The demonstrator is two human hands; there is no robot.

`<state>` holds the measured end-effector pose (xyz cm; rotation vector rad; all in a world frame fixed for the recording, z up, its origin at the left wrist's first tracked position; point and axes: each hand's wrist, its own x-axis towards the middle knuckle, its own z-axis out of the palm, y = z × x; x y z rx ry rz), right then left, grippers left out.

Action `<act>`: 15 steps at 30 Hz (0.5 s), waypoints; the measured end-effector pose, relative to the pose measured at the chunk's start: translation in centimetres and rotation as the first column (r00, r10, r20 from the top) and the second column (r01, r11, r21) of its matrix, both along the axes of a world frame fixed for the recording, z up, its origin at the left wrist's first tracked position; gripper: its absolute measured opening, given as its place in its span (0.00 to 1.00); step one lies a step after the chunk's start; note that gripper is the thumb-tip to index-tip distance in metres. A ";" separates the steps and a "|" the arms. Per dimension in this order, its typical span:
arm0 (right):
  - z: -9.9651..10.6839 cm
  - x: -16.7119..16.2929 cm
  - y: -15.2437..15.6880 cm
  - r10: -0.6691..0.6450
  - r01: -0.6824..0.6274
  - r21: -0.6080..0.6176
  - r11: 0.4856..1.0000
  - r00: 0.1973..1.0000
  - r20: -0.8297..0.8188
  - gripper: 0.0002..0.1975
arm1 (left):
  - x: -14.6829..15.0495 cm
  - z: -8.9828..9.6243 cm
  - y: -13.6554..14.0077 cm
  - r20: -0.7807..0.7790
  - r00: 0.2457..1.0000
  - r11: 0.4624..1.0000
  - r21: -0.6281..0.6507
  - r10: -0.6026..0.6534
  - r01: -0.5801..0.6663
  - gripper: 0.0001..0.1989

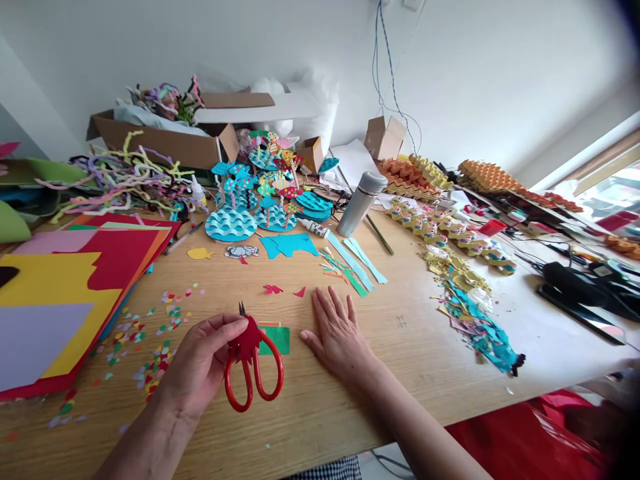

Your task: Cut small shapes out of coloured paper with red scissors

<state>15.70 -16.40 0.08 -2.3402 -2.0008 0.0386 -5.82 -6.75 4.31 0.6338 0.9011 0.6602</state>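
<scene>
- Left hand: closed, thumb and fingers pinching a red cut piece together with red-handled scissors, above the near part of the table.
- The red cut piece covers the scissors' pivot; its lower edge is jagged. Dark blade tips show past its upper edge, pointing away from me, close together. Handle loops point toward me, with no fingers through them.
- Right hand: palm down on the table, fingers a little apart, holding nothing.
- Green paper lies partly behind the scissors, between my hands. Red scraps lie just beyond.
- Judgement: one pinch on both items seems workable for carrying, poor for cutting. I would move the piece to my right fingertips first, gripping near its middle so the narrow points don't bend.
- Judgement: blades closed and aimed away while the grip changes; for tight notches, better to turn the piece than the scissors.
- Caution: loose paper dots lie near my left wrist; a dragging sleeve or forearm could scatter them.
</scene>
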 end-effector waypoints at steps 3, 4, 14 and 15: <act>0.1 -0.3 0.5 0.004 -0.005 -0.012 1.000 1.000 -0.004 0.40 | 0.1 -0.1 0.0 0.007 1.000 1.000 0.003 -0.006 0.006 0.13; 0.2 -0.5 0.7 0.020 -0.020 -0.009 1.000 1.000 -0.009 0.39 | 0.2 -0.2 0.0 0.014 1.000 1.000 0.003 -0.009 0.009 0.12; 1.4 -3.8 5.5 0.305 -0.301 0.057 0.952 0.949 -0.076 0.33 | 0.1 0.1 0.0 0.053 0.999 1.000 0.026 -0.008 0.007 0.10; 1.4 -4.2 6.1 0.330 -0.326 0.059 0.944 0.941 -0.080 0.33 | 0.1 0.2 0.0 0.057 0.998 0.999 0.026 -0.021 0.019 0.09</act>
